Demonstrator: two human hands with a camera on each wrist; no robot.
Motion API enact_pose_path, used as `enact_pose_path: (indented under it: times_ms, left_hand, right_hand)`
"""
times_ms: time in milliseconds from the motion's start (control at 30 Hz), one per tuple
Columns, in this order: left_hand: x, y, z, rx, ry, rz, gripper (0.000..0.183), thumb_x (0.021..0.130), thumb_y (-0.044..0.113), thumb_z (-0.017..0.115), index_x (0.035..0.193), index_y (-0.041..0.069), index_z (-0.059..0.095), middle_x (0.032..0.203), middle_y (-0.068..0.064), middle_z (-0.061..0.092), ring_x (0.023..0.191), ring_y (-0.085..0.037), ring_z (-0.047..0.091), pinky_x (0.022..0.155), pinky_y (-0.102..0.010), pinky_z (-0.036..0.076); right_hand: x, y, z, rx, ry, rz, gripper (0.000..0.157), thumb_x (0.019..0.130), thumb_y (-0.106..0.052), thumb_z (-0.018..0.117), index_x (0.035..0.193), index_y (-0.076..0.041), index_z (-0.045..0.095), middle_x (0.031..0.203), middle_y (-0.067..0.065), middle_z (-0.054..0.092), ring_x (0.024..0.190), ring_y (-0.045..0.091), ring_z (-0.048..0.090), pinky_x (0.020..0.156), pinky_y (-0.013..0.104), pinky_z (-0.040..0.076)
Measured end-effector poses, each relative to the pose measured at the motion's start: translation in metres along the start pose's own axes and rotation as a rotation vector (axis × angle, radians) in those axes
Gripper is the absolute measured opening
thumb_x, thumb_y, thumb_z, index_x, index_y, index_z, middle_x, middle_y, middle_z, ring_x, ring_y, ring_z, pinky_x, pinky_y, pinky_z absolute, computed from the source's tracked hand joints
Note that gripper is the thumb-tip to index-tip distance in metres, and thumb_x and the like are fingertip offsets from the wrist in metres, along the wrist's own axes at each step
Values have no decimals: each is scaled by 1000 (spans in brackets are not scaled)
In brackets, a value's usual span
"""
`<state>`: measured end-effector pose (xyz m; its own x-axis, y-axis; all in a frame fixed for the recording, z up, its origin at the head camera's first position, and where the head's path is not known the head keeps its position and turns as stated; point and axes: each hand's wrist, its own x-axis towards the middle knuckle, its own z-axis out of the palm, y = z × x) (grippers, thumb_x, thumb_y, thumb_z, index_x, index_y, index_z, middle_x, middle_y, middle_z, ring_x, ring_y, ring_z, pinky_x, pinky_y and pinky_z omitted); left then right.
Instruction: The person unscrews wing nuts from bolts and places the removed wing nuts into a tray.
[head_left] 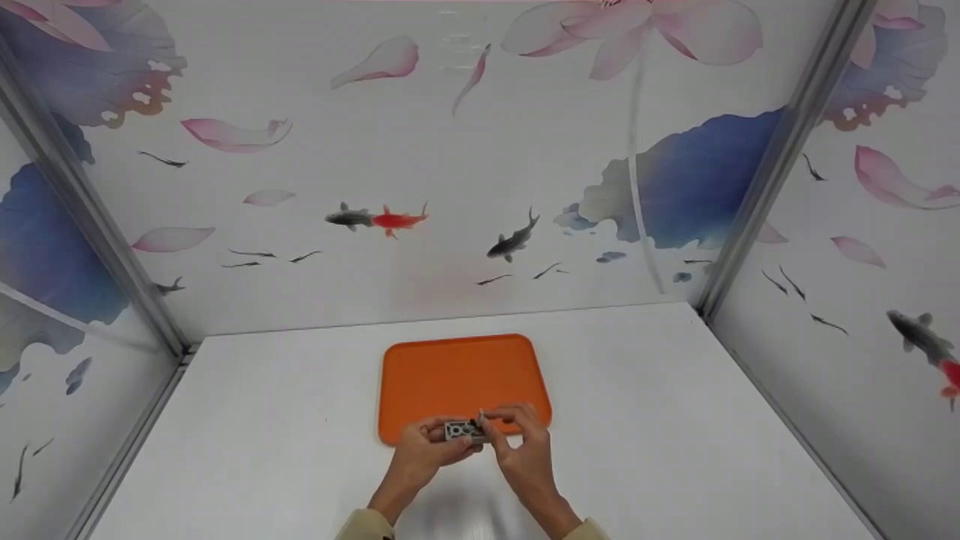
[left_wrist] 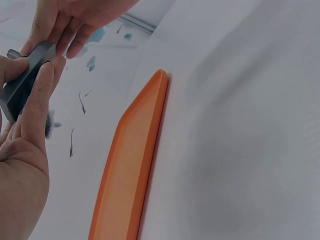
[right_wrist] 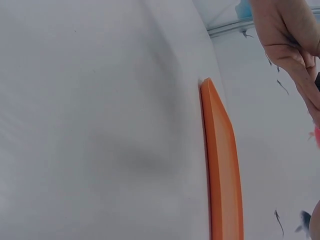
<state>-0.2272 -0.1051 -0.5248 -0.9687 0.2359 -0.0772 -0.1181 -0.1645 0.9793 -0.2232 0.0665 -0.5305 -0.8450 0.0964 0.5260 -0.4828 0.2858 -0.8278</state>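
Note:
My left hand (head_left: 420,454) holds a small grey rectangular block (head_left: 459,431) between thumb and fingers, above the near edge of an orange tray (head_left: 461,375). The block's upper face shows round recesses and dark openings. At its right end stands a small grey pin (head_left: 481,417), which my right hand (head_left: 526,448) pinches between thumb and forefinger. In the left wrist view the block (left_wrist: 31,75) is tilted, its smooth side showing and a short rod jutting past the thumb. The right wrist view shows my right hand (right_wrist: 287,37) at the edge, with the block mostly out of frame.
The tray lies flat on a white table (head_left: 270,420), its low raised rim all round. Printed panels with fish and lotus enclose the table at the back and both sides. Metal posts (head_left: 780,165) stand at the back corners.

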Motion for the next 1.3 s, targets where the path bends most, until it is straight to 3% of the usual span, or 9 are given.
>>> enact_pose_path:
  times_ms: [133,267,500,733,967,1300]
  left_hand:
    - [0,0,1,12,12,2,42,87,6,76,124,-10,62,111,-19,74,100,-25,75,89,-35,64]
    - [0,0,1,6,23,-1,42,87,5,76,123,-10,62,111,-19,74,98,-24,75,88,-35,64]
    - [-2,0,1,16,34,-4,43,86,5,77,123,-10,62,110,-19,74,97,-24,76,88,-35,64]
    - [-1,-1,0,3,21,5,43,87,4,76,124,-12,61,111,-20,74,99,-25,75,88,-35,64]
    - [0,-2,0,-40,5,3,43,87,1,74,124,-13,59,111,-18,73,102,-25,74,90,-35,64]
    - [-1,-1,-1,-35,11,0,44,87,5,76,124,-12,60,110,-17,74,100,-26,75,90,-35,64]
  right_hand:
    - [0,16,1,-5,16,-35,15,86,-11,77,94,-21,70,94,-10,69,93,10,60,81,29,55]
    - [0,20,0,-16,30,-85,13,87,-12,77,92,-20,68,92,-8,68,91,8,59,78,26,56]
    - [-1,19,0,-14,20,-67,14,88,-8,75,91,-21,69,90,4,70,89,9,59,78,24,55]
    - [-2,18,-1,13,-16,-119,12,90,-11,72,99,-20,75,96,-7,71,95,12,64,85,27,59]
    - [-3,17,-2,24,-97,-137,18,95,-17,68,111,-15,75,103,-1,72,101,12,64,93,24,55]
    - [-4,15,2,15,-59,-134,17,90,-13,74,106,-20,76,101,-8,71,98,13,66,91,29,58]
